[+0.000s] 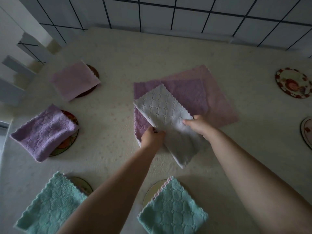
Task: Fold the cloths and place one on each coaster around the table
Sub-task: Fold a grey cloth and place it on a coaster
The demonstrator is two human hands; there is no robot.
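Cloths already folded sit on coasters along the desk's (104, 53) left side: a pink cloth (75, 80), a lilac cloth (44, 133), a mint cloth (50, 205), then a second mint cloth (172, 210) nearer the middle. At centre, the left hand (152, 136) and right hand (199, 125) each pinch a side of a white cloth (166, 115), held taut over two unfolded cloths, likely mid-fold. At far right, a floral coaster (293, 82) and, nearer, an edge coaster (307, 130) wait bare.

Head view, steeply down over table (108, 115)
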